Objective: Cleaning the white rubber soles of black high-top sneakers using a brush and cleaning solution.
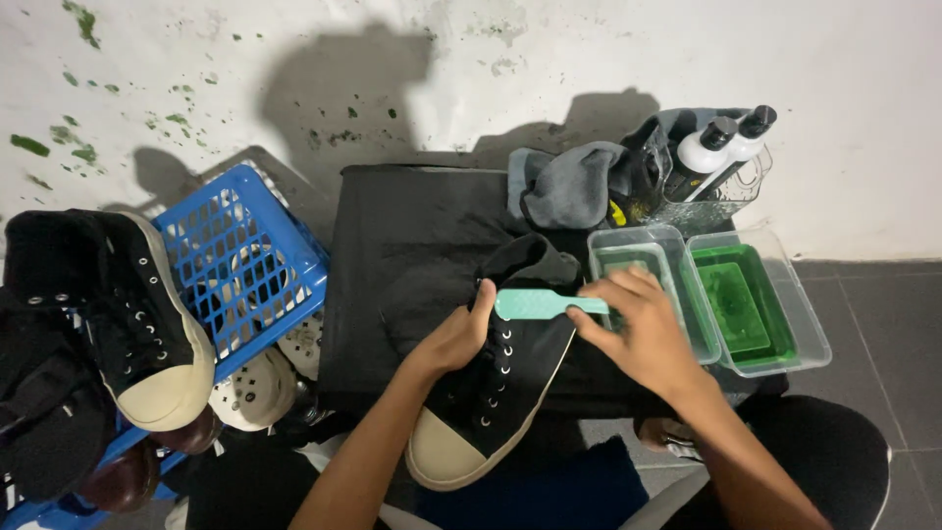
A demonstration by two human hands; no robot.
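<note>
Brush (pixel 538 303) lies across shoe (pixel 496 393), gripped by right hand (pixel 643 334).

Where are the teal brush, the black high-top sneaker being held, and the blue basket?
teal brush (pixel 538 303), head view, on its flat back.
black high-top sneaker (pixel 510 378), head view, on the laced upper.
blue basket (pixel 245 265), head view, on its lattice wall.

One head-worn camera looks steeply down, close over a black-draped table (pixel 392 226); wall beyond.
</note>
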